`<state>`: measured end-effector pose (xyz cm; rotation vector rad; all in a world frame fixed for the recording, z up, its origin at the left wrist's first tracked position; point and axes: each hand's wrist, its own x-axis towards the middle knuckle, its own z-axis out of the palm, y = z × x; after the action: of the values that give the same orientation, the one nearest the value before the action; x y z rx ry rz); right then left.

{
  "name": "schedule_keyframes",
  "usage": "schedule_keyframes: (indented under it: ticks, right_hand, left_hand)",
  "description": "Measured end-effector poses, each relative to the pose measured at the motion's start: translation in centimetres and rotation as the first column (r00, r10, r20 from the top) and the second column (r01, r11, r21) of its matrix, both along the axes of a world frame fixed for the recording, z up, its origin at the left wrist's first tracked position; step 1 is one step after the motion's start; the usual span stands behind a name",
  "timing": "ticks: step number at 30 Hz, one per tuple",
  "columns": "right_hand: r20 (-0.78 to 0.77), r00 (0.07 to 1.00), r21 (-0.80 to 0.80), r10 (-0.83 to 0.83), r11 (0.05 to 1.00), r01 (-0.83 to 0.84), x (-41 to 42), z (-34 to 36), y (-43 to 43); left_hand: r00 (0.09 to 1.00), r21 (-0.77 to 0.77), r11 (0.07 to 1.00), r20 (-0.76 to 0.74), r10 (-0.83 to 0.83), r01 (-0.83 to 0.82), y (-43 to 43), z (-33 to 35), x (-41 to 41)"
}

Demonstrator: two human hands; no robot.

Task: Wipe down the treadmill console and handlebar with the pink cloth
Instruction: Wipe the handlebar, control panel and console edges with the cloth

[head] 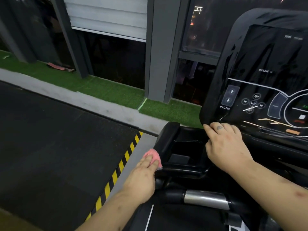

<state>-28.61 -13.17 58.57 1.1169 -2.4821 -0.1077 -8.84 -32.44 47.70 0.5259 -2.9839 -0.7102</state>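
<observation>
Flat-fingered, the left hand is pressing the pink cloth against the side of the console, the right hand bracing, grip unclear, the handlebar seemingly unwiped.

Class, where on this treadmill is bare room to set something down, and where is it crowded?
Free: recessed tray between the hands; silver handlebar below it. Crowded: tray's left side, where left hand presses pink cloth; console corner under right hand.

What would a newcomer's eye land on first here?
The pink cloth stands out, pressed by the left hand against the left side of the black treadmill console. The console's white INCLINE markings show at right, where the right hand rests at its lower corner. A yellow-and-black striped strip crosses the floor at lower left.
</observation>
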Motion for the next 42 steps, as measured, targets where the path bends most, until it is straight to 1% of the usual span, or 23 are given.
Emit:
schedule_keyframes:
  ticks: [5, 8, 16, 22, 28, 30, 34, 39, 42]
  right_hand:
    - [0.005, 1.0, 0.031, -0.021, 0.999, 0.02, 0.5, -0.5, -0.3]
    - [0.001, 0.999, 0.079, -0.034, 0.996, 0.034, 0.5, -0.6, -0.2]
    - [-0.003, 0.999, 0.169, -0.037, 0.985, 0.037, 0.8, -0.6, -0.1]
    - [0.016, 1.0, 0.171, -0.027, 0.985, 0.024, 0.8, -0.2, 0.0]
    - [0.035, 0.999, 0.161, -0.015, 0.987, 0.009, 0.9, 0.4, 0.3]
    - [0.038, 0.999, 0.157, -0.015, 0.988, 0.009, 0.9, 0.3, 0.2]
    - [0.049, 0.998, 0.146, -0.025, 0.989, 0.017, 0.9, 0.1, 0.0]
    - [0.057, 0.998, 0.127, -0.025, 0.992, 0.018, 0.7, -0.2, 0.0]
    - [0.053, 0.998, 0.12, -0.023, 0.993, 0.016, 0.5, -0.4, 0.1]
  left_hand:
    - [0.998, 0.008, 0.999, 0.051, -0.037, 0.037, -0.6, -1.0, -4.0]
    - [0.998, -0.002, 0.999, 0.046, -0.052, 0.052, -0.5, -0.6, -6.9]
    - [0.992, -0.042, 0.998, 0.118, -0.044, 0.049, 0.0, 0.8, -12.4]
    - [0.99, 0.002, 0.999, 0.138, -0.037, 0.038, -0.3, 1.7, -13.9]
    - [0.997, -0.033, 0.998, 0.063, -0.05, 0.052, -0.3, 0.6, -8.9]
    - [0.997, -0.032, 0.999, 0.064, -0.029, 0.031, -0.3, 0.2, -8.7]
    - [0.998, -0.037, 0.999, 0.067, -0.003, 0.005, -0.3, 0.9, -11.9]
    - [0.996, -0.002, 1.0, 0.087, -0.01, 0.01, -1.5, 1.2, -17.5]
    - [0.994, 0.024, 1.0, 0.11, -0.011, 0.008, -1.6, 2.5, -20.3]
